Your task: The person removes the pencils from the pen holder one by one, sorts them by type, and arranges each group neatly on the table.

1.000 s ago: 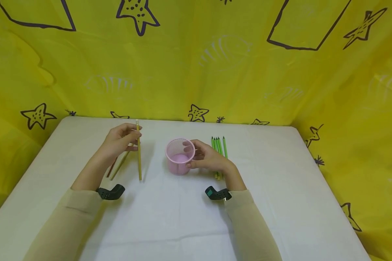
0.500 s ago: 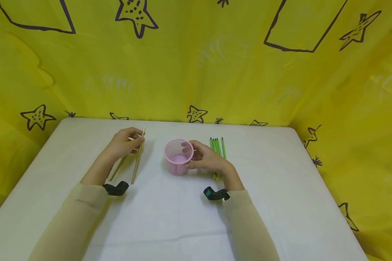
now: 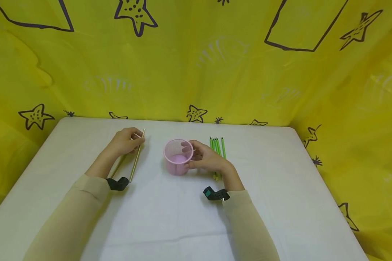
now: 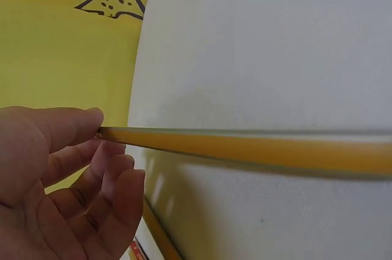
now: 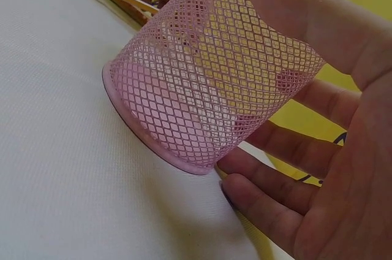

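My left hand [image 3: 128, 140] pinches a yellow pencil [image 3: 137, 159] near its far end between thumb and fingers, and the pencil slants back toward me. In the left wrist view the same pencil [image 4: 263, 149] runs out to the right from the fingertips. A second yellow pencil [image 3: 118, 166] lies on the table under this hand, partly hidden by it. A pink mesh pencil cup [image 3: 177, 168] stands to the right, its pink bottom showing inside. Fingers and thumb of my right hand [image 3: 206, 156] grip the cup's right side.
Several green pencils [image 3: 218, 146] with dark tips lie behind and beside my right hand, partly covered by it. A white cloth [image 3: 176, 217] covers the table. Yellow patterned curtain [image 3: 170, 72] hangs along the far edge and sides.
My left hand has shifted slightly right and toward me. The pencil in it has tilted, its near end swinging left. My right hand and the cup stay almost in place.
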Tool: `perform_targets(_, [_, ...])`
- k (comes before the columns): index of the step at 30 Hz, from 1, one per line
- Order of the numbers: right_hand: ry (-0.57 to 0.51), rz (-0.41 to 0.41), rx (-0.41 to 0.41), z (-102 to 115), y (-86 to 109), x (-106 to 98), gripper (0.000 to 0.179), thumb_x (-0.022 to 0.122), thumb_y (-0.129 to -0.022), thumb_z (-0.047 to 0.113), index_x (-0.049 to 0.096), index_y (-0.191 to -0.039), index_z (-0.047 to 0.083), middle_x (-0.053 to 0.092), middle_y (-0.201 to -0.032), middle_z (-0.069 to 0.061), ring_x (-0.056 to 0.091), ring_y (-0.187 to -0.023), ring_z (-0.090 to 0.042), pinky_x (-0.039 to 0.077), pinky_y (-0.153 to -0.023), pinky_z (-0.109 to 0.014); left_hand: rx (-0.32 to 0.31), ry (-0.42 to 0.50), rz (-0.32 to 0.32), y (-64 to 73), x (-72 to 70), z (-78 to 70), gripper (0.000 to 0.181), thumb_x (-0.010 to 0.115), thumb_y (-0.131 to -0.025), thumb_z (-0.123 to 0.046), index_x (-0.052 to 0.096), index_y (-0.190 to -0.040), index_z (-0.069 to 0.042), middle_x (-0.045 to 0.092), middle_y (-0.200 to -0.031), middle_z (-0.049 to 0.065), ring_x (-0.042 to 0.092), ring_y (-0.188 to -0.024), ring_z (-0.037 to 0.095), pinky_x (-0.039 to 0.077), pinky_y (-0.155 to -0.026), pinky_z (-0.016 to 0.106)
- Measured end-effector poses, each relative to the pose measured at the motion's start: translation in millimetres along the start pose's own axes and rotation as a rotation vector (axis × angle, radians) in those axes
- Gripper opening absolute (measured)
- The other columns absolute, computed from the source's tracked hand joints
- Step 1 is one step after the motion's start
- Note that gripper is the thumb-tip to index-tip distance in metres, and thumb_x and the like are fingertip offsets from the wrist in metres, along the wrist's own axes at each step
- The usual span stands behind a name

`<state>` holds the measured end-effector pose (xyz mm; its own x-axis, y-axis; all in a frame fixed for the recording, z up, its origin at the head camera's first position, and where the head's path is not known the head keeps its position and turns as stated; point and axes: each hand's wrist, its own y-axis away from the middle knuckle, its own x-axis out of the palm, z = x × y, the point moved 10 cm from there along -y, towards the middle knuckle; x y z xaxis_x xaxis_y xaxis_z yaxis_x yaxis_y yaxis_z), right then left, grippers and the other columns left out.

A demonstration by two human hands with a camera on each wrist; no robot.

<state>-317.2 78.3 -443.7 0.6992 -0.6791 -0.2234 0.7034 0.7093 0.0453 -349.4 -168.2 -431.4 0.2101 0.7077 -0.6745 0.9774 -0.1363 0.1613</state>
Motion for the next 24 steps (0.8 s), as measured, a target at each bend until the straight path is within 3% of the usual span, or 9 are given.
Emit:
perform_targets(5, [-0.008, -0.001, 0.003, 0.9, 2.3, 0.2, 0.074, 0.082, -0.081, 0.008, 0.044, -0.145, 0.013, 0.054, -0.14, -0.013, 0.057, -0.128, -0.031, 0.047, -0.107, -0.041, 0.015, -0.134, -0.017, -3.7, 1.0, -3.7, 0.035, 0.06, -0.099, -0.026, 0.063, -0.123, -0.001, 0.071, -0.103, 0.018, 0.066, -0.074, 0.02, 0.052, -0.071, 0.034])
perform_targets(10, [-0.01, 0.003, -0.006, 0.7, 2.1, 2.3, 0.074, 0.08, -0.082, 0.007, 0.044, -0.145, 0.015, 0.054, -0.14, -0.012, 0.057, -0.127, -0.031, 0.048, -0.106, -0.041, 0.029, -0.252, -0.041, -2.1, -0.6, -7.2, 0.036, 0.057, -0.098, -0.027, 0.064, -0.122, 0.0, 0.071, -0.11, 0.022, 0.066, -0.098, 0.036, 0.05, -0.086, 0.052])
perform_targets(13, [-0.013, 0.003, -0.009, 0.4, 1.8, 4.6, 0.073, 0.08, -0.082, 0.005, 0.044, -0.145, 0.015, 0.054, -0.14, -0.012, 0.057, -0.127, -0.03, 0.048, -0.106, -0.041, 0.027, -0.301, -0.047, 1.7, -2.1, -7.5, 0.037, 0.056, -0.097, -0.027, 0.064, -0.123, -0.001, 0.07, -0.112, 0.022, 0.064, -0.106, 0.04, 0.05, -0.089, 0.055])
perform_targets(18, [-0.031, 0.015, -0.022, 1.1, 0.7, 8.3, 0.074, 0.08, -0.082, 0.005, 0.043, -0.146, 0.013, 0.053, -0.141, -0.013, 0.055, -0.13, -0.032, 0.046, -0.109, -0.042, 0.045, -0.28, -0.1, 19.0, -15.9, -14.3, 0.04, 0.053, -0.1, -0.031, 0.061, -0.129, -0.005, 0.07, -0.114, 0.02, 0.064, -0.101, 0.038, 0.05, -0.083, 0.053])
perform_targets(24, [-0.038, 0.019, -0.035, 2.0, 1.7, 8.9, 0.074, 0.08, -0.082, 0.004, 0.043, -0.145, 0.01, 0.052, -0.142, -0.014, 0.053, -0.131, -0.034, 0.045, -0.109, -0.043, 0.167, -0.129, -0.307, 60.1, -40.7, -40.1, 0.036, 0.052, -0.102, -0.033, 0.063, -0.127, -0.01, 0.07, -0.105, 0.014, 0.063, -0.087, 0.03, 0.048, -0.073, 0.043])
